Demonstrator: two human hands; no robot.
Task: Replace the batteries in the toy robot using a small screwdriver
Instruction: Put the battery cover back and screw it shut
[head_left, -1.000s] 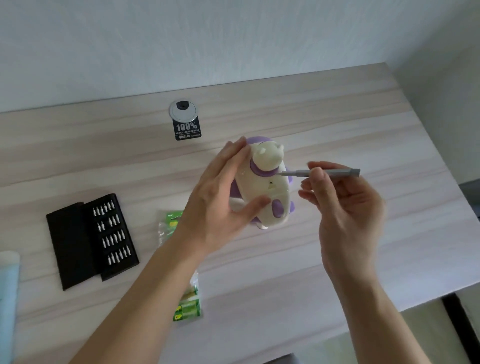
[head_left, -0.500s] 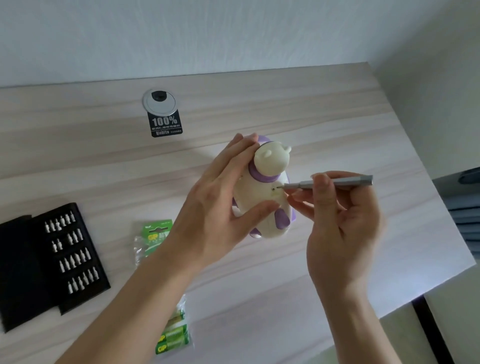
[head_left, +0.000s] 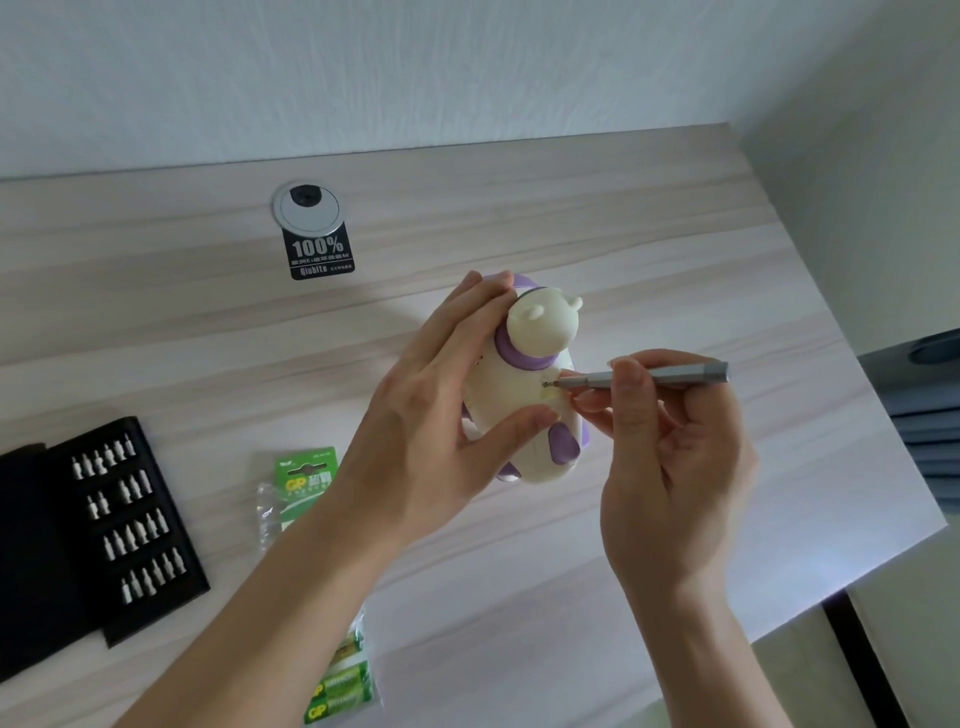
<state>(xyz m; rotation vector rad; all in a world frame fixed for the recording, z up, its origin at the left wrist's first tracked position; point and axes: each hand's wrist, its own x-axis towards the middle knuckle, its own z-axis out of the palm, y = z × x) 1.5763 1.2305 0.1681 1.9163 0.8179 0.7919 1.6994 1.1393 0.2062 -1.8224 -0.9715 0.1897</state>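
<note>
A cream and purple toy robot (head_left: 524, 384) is held above the wooden desk (head_left: 675, 270), gripped from the left side by my left hand (head_left: 447, 415), thumb on its lower front. My right hand (head_left: 670, 452) pinches a slim grey screwdriver (head_left: 654, 376) that lies nearly level. Its tip rests in a small screw hole on the toy's body just below the purple collar. A green pack of new batteries (head_left: 340, 691) lies near the desk's front edge, partly hidden by my left forearm.
An open black case of screwdriver bits (head_left: 119, 525) lies at the left. A torn green battery wrapper (head_left: 298, 486) sits beside my left wrist. A round cable grommet with a black sticker (head_left: 311, 228) is at the back. The desk's right edge is close to my right hand.
The screwdriver's tip has moved left from beside the toy into the screw hole. My view has shifted, so the case and batteries sit further left in the frame.
</note>
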